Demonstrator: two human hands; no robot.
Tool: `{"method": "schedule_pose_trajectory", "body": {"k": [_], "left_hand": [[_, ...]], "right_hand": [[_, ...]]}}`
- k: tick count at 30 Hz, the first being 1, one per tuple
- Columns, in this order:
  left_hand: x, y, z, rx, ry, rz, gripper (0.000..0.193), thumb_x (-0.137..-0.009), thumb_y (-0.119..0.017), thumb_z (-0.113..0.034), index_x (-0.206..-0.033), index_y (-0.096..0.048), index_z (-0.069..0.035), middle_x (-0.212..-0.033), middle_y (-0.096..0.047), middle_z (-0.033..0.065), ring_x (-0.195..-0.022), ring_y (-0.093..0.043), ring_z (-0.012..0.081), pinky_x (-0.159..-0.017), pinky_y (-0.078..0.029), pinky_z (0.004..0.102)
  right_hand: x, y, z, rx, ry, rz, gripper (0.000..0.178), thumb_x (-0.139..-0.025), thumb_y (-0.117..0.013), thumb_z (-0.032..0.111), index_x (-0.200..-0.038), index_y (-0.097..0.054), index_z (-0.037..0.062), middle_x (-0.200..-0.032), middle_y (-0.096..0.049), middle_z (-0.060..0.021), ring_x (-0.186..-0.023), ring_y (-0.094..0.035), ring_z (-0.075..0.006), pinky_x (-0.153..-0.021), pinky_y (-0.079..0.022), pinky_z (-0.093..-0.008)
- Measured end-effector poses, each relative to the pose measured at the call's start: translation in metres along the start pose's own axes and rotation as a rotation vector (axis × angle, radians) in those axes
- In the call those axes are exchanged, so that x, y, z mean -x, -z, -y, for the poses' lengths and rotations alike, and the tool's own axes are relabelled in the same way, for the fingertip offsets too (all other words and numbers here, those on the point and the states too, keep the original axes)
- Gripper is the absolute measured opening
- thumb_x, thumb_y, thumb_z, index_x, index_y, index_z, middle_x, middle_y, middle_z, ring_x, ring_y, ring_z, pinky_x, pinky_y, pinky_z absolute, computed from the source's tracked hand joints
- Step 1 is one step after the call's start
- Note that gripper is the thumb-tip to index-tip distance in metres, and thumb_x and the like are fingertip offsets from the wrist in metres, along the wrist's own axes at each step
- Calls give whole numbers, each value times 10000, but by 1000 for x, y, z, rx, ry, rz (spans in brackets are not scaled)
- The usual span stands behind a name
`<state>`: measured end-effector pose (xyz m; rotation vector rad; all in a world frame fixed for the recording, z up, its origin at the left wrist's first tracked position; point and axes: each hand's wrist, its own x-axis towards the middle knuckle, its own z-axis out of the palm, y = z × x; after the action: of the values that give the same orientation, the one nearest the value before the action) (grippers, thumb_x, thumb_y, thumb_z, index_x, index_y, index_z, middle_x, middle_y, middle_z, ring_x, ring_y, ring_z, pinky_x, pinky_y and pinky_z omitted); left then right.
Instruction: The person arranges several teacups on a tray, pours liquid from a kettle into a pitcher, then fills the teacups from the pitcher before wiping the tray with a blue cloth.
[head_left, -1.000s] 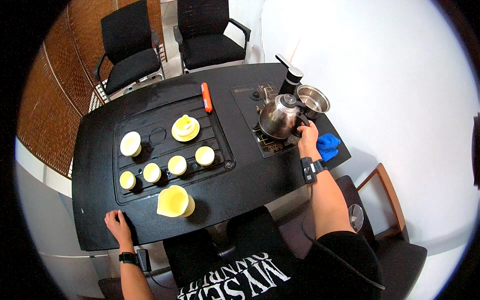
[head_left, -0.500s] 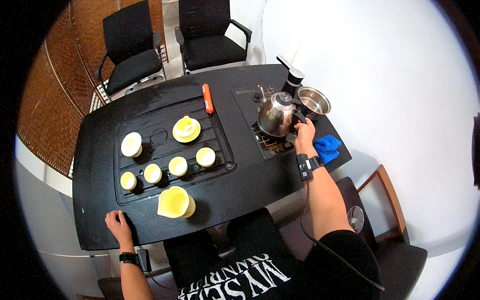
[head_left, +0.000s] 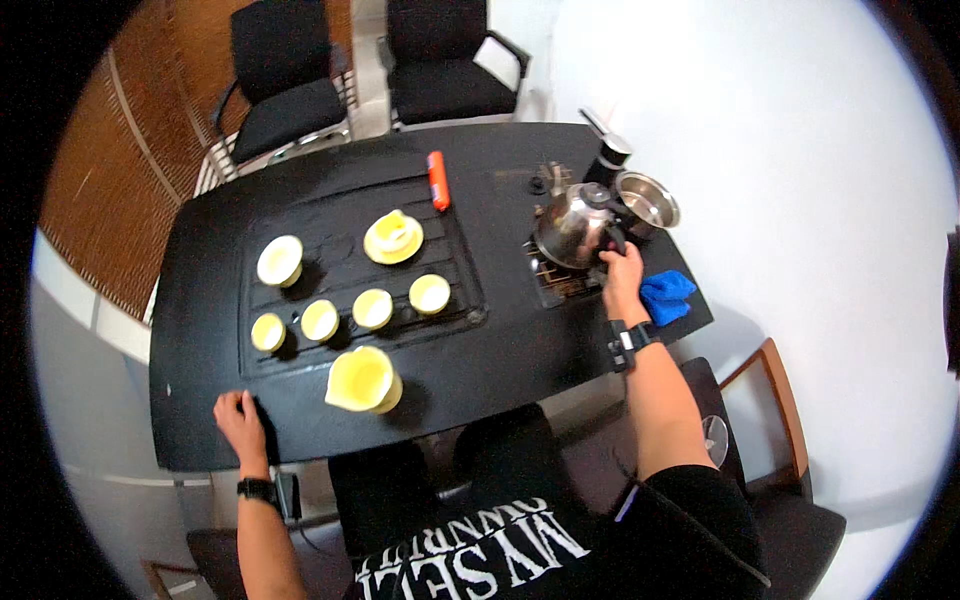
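Note:
A silver metal kettle [head_left: 575,228] with a black lid knob is at the right of the table, over a black heating panel [head_left: 560,285]. My right hand [head_left: 624,270] is closed around its black handle; whether the base touches the panel cannot be told. My left hand [head_left: 241,425] rests on the table's near left edge, empty, with its fingers slightly bent and apart. Between my hands stands a pale yellow pitcher [head_left: 364,380]. Behind it are several small cups [head_left: 372,309], a taller cup [head_left: 280,261] and a lidded bowl on a saucer [head_left: 394,238].
Beside the kettle are a round steel pot [head_left: 647,201] and a black and silver spout unit [head_left: 609,158]. A blue cloth [head_left: 667,297] lies at the right edge. A red-orange tube [head_left: 438,181] lies behind the ribbed tea tray [head_left: 463,296]. Black chairs [head_left: 452,85] stand beyond the table.
The whole view has shifted, so the table sits further right and higher. The kettle's spout has swung slightly clockwise, with my right hand still on the handle. My left hand stays at the table edge.

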<state>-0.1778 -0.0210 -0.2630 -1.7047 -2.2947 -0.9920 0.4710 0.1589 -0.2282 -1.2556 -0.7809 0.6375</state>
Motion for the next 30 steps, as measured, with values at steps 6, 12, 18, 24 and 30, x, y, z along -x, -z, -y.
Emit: {"method": "schedule_pose_trajectory", "body": {"k": [6,12,18,24,30], "left_hand": [[4,1,0,-11,-40,-80,138,-850,-613,-137,-790,-590,-15,-845,-574,135,-859,-516,328,-788,-410,424],[5,-5,6,-33,-37,-97,155,-855,-617,-183,-824,-598,-32,-877,-569,119,-906,-518,321,-809,-403,433],[3,-12,5,-25,28,-82,133,-847,-625,-201,-820,-614,-70,-908,-572,84,-947,-515,300,-834,-394,432],[4,-8,2,-30,34,-68,150,-847,-621,-217,-824,-613,-70,-927,-571,85,-965,-510,301,-846,-389,439],[7,-7,3,-30,5,-117,152,-845,-627,-205,-818,-591,-60,-881,-552,89,-934,-507,299,-832,-391,425]], "right_hand": [[43,0,15,405,400,-120,623,-733,-674,-13,-1308,-440,36,-1209,-476,-129,-1165,-456,-256,-1004,-366,-381],[170,-61,63,366,332,585,548,-759,-699,24,-1265,-492,68,-1209,-555,-84,-1123,-539,-212,-971,-424,-342],[255,-119,54,407,278,1127,920,-694,-807,157,-1435,-273,50,-1425,-402,-150,-1337,-366,-289,-1105,-306,-402],[297,-154,45,368,177,1118,1090,-655,-843,207,-1468,-134,52,-1467,-310,-192,-1362,-321,-319,-1129,-265,-389],[316,-169,33,278,118,1001,1045,-665,-839,176,-1454,-161,79,-1396,-391,-165,-1295,-410,-306,-1074,-344,-389]]}}
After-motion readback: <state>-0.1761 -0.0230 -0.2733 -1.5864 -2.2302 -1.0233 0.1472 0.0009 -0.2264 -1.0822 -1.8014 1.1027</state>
